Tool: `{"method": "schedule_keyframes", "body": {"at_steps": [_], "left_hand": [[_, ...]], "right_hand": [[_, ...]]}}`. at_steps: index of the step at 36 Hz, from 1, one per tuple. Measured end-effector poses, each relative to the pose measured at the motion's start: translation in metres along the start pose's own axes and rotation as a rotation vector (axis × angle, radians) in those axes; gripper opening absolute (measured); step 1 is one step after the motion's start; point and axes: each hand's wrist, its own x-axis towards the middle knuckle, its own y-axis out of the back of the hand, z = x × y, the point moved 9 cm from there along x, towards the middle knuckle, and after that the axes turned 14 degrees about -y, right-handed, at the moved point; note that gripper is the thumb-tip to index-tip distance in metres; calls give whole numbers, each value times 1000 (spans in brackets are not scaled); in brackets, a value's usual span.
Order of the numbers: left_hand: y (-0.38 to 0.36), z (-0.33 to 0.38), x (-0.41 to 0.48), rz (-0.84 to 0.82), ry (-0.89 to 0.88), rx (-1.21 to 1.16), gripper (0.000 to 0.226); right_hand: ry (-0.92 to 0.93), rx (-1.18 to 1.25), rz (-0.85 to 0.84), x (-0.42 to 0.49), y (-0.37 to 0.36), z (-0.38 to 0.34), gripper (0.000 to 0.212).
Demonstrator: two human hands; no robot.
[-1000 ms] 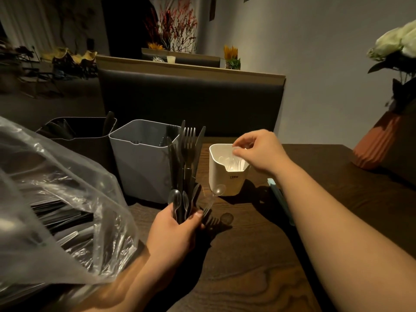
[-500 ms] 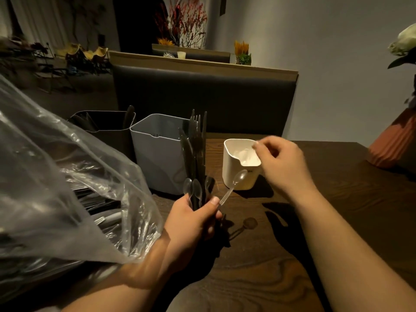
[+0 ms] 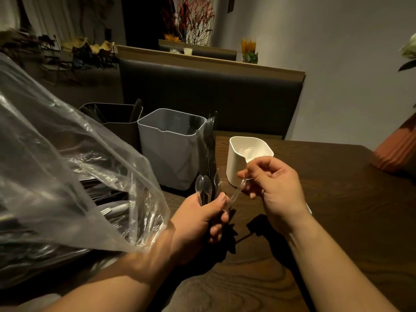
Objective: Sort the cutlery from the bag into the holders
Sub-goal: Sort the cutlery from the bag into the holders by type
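Cutlery (image 3: 208,167) is gripped as a bundle in the left hand (image 3: 198,221). One clear spoon (image 3: 236,194) is pinched by the right hand (image 3: 276,188), probably to be pulled free next and dropped into the white holder (image 3: 238,167).

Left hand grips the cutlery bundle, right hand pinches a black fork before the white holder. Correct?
No: the head view shows the right hand pinching a clear spoon, not a black fork. The left hand does grip the cutlery bundle.
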Motion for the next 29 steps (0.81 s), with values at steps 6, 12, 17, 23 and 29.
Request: {"method": "schedule_keyframes", "body": {"at_steps": [6, 12, 17, 23, 29], "left_hand": [[3, -10, 1, -9, 50, 0, 27], [4, -12, 0, -23, 111, 64, 34], [3, -13, 1, -36, 66, 114, 28], [0, -9, -1, -51, 69, 147, 29], [-2, -5, -3, -74, 78, 154, 32]], "right_hand": [[-69, 208, -96, 4, 5, 10, 19], [-103, 181, -167, 4, 18, 2, 25], [-147, -38, -164, 2, 5, 14, 28], [-93, -150, -120, -6, -11, 17, 25], [45, -189, -76, -7, -12, 9, 19]]}}
